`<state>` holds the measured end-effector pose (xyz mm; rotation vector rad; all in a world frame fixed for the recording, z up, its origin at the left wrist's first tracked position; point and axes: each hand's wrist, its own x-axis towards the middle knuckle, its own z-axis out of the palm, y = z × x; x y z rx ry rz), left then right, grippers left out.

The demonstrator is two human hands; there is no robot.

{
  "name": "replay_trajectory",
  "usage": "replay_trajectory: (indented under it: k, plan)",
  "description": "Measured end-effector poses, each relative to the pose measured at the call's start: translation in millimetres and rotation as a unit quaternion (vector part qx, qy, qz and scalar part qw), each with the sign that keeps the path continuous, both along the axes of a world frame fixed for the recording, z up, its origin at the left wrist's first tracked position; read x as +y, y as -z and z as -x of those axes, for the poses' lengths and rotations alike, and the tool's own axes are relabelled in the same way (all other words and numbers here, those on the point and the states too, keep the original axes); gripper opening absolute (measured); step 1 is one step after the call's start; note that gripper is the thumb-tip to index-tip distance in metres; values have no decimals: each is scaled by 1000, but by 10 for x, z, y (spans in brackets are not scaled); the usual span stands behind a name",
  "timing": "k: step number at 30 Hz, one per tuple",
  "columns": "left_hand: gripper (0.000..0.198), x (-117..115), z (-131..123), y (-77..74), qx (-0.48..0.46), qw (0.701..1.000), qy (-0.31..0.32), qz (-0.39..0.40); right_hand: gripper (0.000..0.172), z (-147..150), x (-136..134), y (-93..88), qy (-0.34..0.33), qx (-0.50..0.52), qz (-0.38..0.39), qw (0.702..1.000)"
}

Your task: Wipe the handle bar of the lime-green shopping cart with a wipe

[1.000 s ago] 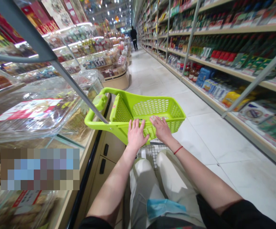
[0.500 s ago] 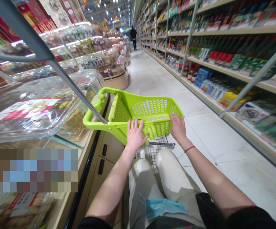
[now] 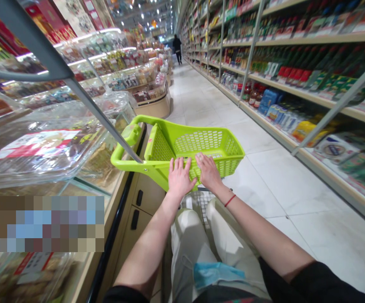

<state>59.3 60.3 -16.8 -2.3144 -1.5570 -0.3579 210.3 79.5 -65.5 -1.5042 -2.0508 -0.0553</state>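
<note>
A lime-green shopping cart (image 3: 166,165) with perforated sides stands crosswise in front of my knees, and its basket looks bare inside. My left hand (image 3: 181,179) holds the near rim, its fingers laid over the top and the thumb on the outer side. Close beside it, my right hand (image 3: 208,170) has its fingers bent over the same rim. A red string circles my right wrist. Between my hands and my light trousers, part of a wire lower rack (image 3: 203,202) shows. A blue face mask (image 3: 217,275) lies on my lap.
Left of me is a display counter (image 3: 116,206) with clear-lidded food trays (image 3: 43,143). A grey pole (image 3: 100,113) slants across the left side. Tall shelves (image 3: 296,84) of bottles and packets line the right. Down the tiled aisle a person (image 3: 177,48) stands far off.
My right hand has slid left along the rim from the cart's far-right corner to beside my left hand. My left hand and the cart stay almost where they were.
</note>
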Motion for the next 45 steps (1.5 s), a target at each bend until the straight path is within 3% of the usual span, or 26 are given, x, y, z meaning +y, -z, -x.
replay_trajectory:
  k: [5,13,17,23,28,35,45]
  plan:
    - [77,4,6,2,-6,1000,-4,2,68,-184,16,1,-16,-60,-22,998]
    - [76,-9,-3,-32,8,1000,-8,3,68,-573,43,202,78,-63,-33,994]
    - [78,-15,-10,-37,5,1000,-6,11,71,-431,25,251,96,-7,-26,995]
    - [78,-14,-5,-34,5,1000,-4,14,71,23,-18,138,-10,38,-6,999]
    - [76,-11,-3,-33,7,1000,-5,7,68,77,-2,68,-59,23,-14,998]
    - [76,-4,6,-30,5,1000,-6,2,67,-357,15,158,-2,-43,-27,999]
    - [73,-6,15,-29,-6,1000,-5,18,69,-1138,103,303,78,-46,-15,996]
